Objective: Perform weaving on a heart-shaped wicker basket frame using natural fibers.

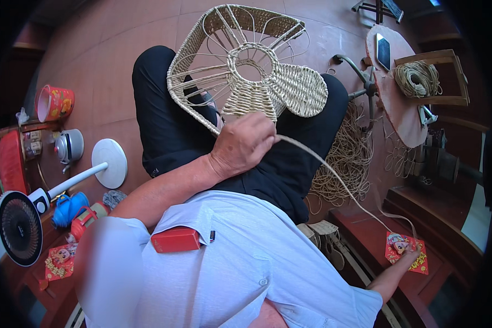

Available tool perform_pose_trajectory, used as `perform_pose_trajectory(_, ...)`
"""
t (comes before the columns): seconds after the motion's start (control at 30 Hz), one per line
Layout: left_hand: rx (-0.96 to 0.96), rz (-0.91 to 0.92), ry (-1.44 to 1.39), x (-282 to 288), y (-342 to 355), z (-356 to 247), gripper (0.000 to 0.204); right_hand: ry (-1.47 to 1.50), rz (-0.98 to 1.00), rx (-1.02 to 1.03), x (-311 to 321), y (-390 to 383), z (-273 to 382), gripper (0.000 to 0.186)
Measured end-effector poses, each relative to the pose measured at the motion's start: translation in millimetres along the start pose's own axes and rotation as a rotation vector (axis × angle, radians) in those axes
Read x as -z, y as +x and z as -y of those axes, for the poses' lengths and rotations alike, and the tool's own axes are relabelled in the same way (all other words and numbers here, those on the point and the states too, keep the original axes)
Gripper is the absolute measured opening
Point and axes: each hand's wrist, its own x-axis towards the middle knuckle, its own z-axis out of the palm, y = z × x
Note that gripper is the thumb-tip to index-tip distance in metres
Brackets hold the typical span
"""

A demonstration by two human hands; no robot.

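A half-woven straw frame [303, 90] with a central ring, woven panels and bare spokes lies across the person's knees. My left hand [245, 141] is closed on a flat pale cord [333, 167] at the lower edge of the weave. The cord runs from there down to the right and loops back near my right hand [410, 252]. That hand is stretched out far to the lower right over a red patterned mat [421, 265], its fingers closed round the cord, though they look small at this distance.
Loose cord [341, 158] is heaped right of my legs, beside a pink board [388, 104] bearing a phone [382, 52] and a coil [421, 79] in a wooden frame. On the left are a fan [19, 227], kettle [68, 146], red bucket [54, 103] and blue jug [69, 209].
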Motion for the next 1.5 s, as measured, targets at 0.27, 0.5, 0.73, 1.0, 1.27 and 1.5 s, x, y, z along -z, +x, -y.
perform_pose_trajectory(0.27,0.294,0.036,0.095,17.1,1.6,-6.9,0.022,-0.4,1.023,0.082,-330.6,-352.9,77.2,0.041)
perform_pose_trajectory(0.5,0.392,0.114,0.088,20.0,5.8,-8.3,0.018,-0.022,1.239,-0.201,-527.7,-559.5,44.9,0.052)
perform_pose_trajectory(0.73,0.337,0.077,0.086,18.3,1.2,1.6,0.017,0.164,1.207,-0.238,-556.4,-579.3,21.5,0.038)
perform_pose_trajectory(1.0,0.395,0.062,-0.009,18.9,1.0,2.0,0.012,0.266,1.056,-0.256,-573.5,-592.5,1.9,0.015)
perform_pose_trajectory(1.27,0.348,0.007,-0.084,27.7,-9.2,-2.7,0.014,0.159,1.135,-0.228,-572.4,-590.5,-6.6,0.017)
perform_pose_trajectory(1.5,0.074,0.048,0.237,27.4,-17.4,-3.9,0.037,0.005,1.247,-0.14,-565.6,-585.5,-6.6,0.024)
